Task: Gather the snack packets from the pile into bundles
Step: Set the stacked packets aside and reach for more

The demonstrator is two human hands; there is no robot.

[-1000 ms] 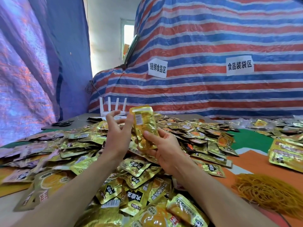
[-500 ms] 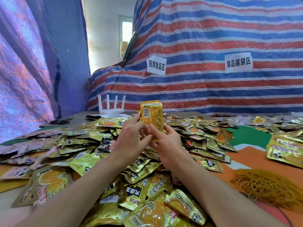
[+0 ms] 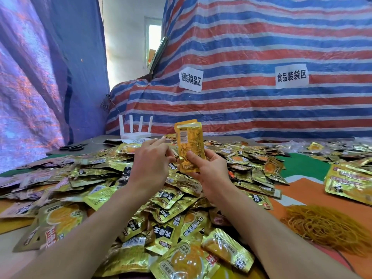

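Two packets (image 3: pixel 188 141) at least are standing upright above the pile (image 3: pixel 165 218), your right hand (image 3: pixel 209 172) gripping them; your left hand (image 3: pixel 151 164), fingers relaxed, is touching their edge. Try squaring edges flush.

Table (image 3: pixel 298 190), top part grey, part covered in orange and green sheeting. Bearing: one broad pile of gold foil snack packets (image 3: pixel 161 208) across the middle and left; a heap of yellow rubber bands (image 3: pixel 326 228) near right. Bundled packets (image 3: pixel 348 184) at the right edge; at the far left, a white four-antenna router (image 3: pixel 134 129) and black scissors (image 3: pixel 73 147).
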